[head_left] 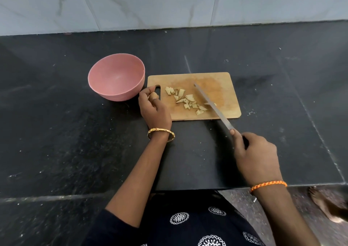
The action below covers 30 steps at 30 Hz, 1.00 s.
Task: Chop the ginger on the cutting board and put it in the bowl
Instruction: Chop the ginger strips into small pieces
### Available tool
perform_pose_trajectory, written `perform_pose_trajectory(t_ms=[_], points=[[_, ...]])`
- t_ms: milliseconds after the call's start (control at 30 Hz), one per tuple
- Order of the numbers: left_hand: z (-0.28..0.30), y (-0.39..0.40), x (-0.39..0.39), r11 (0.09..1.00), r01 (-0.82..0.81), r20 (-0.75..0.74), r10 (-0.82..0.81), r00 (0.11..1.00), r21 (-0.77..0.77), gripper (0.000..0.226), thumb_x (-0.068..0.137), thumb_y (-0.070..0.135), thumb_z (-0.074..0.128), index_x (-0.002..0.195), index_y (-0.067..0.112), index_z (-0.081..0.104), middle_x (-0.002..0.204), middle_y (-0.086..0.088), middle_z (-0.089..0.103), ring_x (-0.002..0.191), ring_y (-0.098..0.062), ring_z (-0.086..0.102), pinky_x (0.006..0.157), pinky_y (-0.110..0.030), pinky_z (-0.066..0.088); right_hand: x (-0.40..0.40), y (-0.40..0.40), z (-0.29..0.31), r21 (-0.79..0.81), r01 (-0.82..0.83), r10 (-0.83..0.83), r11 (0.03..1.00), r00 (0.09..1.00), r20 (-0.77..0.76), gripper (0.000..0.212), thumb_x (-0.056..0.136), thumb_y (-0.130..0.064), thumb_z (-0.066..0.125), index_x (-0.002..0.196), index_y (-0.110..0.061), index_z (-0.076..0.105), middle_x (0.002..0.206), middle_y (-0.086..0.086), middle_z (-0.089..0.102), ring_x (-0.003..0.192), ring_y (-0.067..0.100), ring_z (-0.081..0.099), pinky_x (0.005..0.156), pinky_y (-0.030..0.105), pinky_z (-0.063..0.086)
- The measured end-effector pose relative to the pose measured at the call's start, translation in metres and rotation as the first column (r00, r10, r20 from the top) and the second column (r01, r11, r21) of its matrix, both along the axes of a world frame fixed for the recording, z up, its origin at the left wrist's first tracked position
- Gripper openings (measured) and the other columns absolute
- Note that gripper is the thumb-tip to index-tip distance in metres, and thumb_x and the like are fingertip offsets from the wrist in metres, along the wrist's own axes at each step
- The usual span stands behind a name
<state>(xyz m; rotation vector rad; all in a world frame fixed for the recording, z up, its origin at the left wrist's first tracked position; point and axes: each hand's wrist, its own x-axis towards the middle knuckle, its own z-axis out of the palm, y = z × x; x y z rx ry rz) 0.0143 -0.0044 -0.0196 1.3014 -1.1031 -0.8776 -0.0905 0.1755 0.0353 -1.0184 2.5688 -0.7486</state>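
Observation:
Several pale chopped ginger pieces (186, 100) lie scattered across the middle of a wooden cutting board (222, 83). My left hand (153, 108) rests at the board's left end by its handle hole, fingers curled around a small piece of ginger (154, 95). My right hand (254, 153) grips the dark handle of a long knife (211, 104), whose blade slants up and left over the board, just right of the pieces. A pink bowl (116, 76) stands empty right beside the board's left edge.
Everything sits on a dark stone counter (56, 132) against a pale marble-tiled wall (169, 4). The counter's front edge runs just in front of my body. A bare foot (323, 204) shows on the floor at the lower right.

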Motion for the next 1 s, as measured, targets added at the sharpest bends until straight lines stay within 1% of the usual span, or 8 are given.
perform_pose_trajectory(t_ms=[100,233,400,533,600,767,900,1000], points=[[-0.002,0.001,0.002,1.0,0.023,0.02,-0.023,1.0,-0.004,0.025,0.089,0.001,0.04,0.105,0.009,0.057,0.11,-0.007,0.062,0.105,-0.022,0.058,0.093,-0.04,0.048,0.007,0.008,-0.008,-0.015,0.083,-0.083,0.996,0.996,0.015,0.048,0.096,-0.035,0.046,0.055,-0.012,0.039,0.055,0.008,0.045,0.058,0.03,0.043,0.055,0.033,0.027],[-0.006,0.001,0.004,0.998,0.05,0.047,-0.049,0.998,-0.024,0.025,0.087,0.004,0.04,0.104,0.009,0.058,0.108,-0.008,0.063,0.103,-0.023,0.059,0.092,-0.042,0.049,0.023,0.005,-0.016,-0.01,0.121,-0.12,0.993,0.99,0.08,0.047,0.097,-0.032,0.045,0.06,-0.004,0.045,0.052,0.006,0.044,0.053,0.026,0.043,0.051,0.032,0.027],[-0.003,0.004,0.007,0.994,0.1,0.076,-0.096,0.992,-0.044,0.022,0.09,0.004,0.04,0.098,0.014,0.058,0.105,0.0,0.058,0.098,-0.016,0.057,0.089,-0.032,0.048,0.039,-0.013,-0.011,0.012,0.107,-0.108,0.994,0.986,0.129,0.047,0.099,-0.032,0.039,0.058,-0.01,0.038,0.057,0.005,0.045,0.063,0.03,0.048,0.058,0.032,0.033],[-0.002,0.004,0.011,0.992,0.123,0.079,-0.122,0.989,-0.02,0.025,0.091,0.002,0.037,0.1,0.009,0.06,0.111,-0.008,0.055,0.096,-0.008,0.053,0.087,-0.018,0.045,0.058,-0.034,-0.003,0.021,0.033,-0.036,0.999,0.99,0.134,0.041,0.101,-0.032,0.036,0.072,-0.006,0.047,0.081,0.018,0.062,0.084,0.037,0.057,0.066,0.034,0.04],[-0.002,0.005,0.01,0.991,0.134,0.076,-0.133,0.988,-0.015,0.027,0.091,0.002,0.036,0.101,0.006,0.06,0.113,-0.009,0.053,0.099,-0.01,0.054,0.091,-0.022,0.045,0.066,-0.045,-0.002,0.033,0.016,-0.021,0.999,0.987,0.161,0.038,0.101,-0.032,0.034,0.079,-0.007,0.05,0.09,0.02,0.064,0.089,0.037,0.058,0.067,0.03,0.036],[0.002,0.005,0.012,0.988,0.151,0.075,-0.151,0.986,0.011,0.028,0.094,0.004,0.035,0.103,0.005,0.062,0.114,-0.009,0.051,0.1,-0.012,0.053,0.093,-0.019,0.041,0.067,-0.059,-0.003,-0.003,0.019,-0.018,1.0,0.968,0.251,0.041,0.1,-0.033,0.038,0.072,-0.006,0.049,0.078,0.013,0.058,0.073,0.031,0.052,0.059,0.028,0.03],[0.008,0.002,0.017,0.976,0.211,0.099,-0.216,0.971,0.06,0.026,0.095,0.007,0.037,0.1,0.013,0.062,0.115,-0.008,0.05,0.1,-0.011,0.052,0.085,-0.004,0.035,0.049,-0.051,-0.005,-0.119,0.091,-0.049,0.989,0.947,0.317,0.052,0.097,-0.037,0.043,0.072,0.006,0.061,0.068,0.019,0.066,0.067,0.038,0.062,0.066,0.039,0.052],[0.011,0.0,0.017,0.964,0.244,0.089,-0.254,0.963,0.108,0.01,0.09,0.016,0.053,0.096,0.017,0.061,0.113,-0.002,0.045,0.102,-0.013,0.052,0.095,-0.019,0.041,0.036,-0.041,-0.009,-0.157,0.194,-0.102,0.968,0.881,0.462,0.054,0.097,-0.037,0.043,0.072,0.007,0.06,0.059,0.015,0.061,0.05,0.03,0.054,0.059,0.043,0.051]])
